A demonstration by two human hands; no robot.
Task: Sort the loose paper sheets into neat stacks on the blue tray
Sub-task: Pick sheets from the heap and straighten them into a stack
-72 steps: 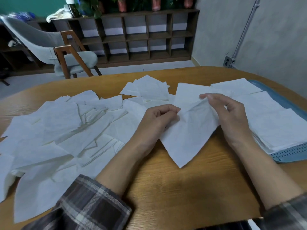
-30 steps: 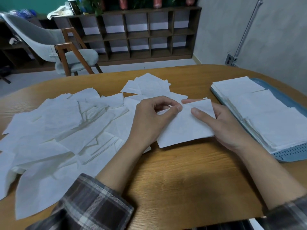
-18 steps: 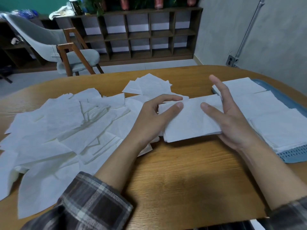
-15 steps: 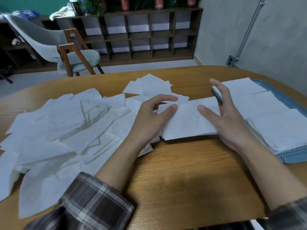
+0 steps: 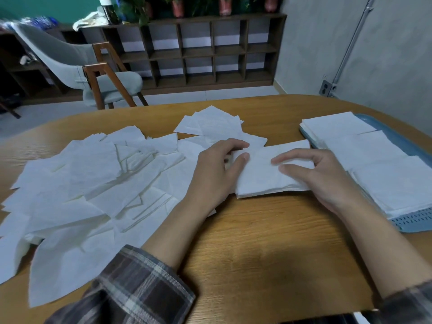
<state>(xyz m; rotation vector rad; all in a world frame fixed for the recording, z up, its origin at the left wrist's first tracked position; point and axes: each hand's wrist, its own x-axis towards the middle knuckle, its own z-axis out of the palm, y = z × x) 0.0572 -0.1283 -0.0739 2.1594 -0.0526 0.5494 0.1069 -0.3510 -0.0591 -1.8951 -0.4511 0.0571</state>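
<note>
Squaring seemed the step in hand. The small stack [image 5: 261, 181] lay flat on the table [image 5: 257, 242], between the loose sheets [image 5: 93, 178] and the blue tray [image 5: 411, 224], just beside the tray. The left hand [image 5: 216, 171] pinched its left edge, thumb on top. The right hand [image 5: 322, 178] pressed its right end with near-straight fingers, likely aligning edges. Its long axis ran left to right, pointing trayward.

Blue tray [image 5: 412, 221] (right side off-frame)
</note>
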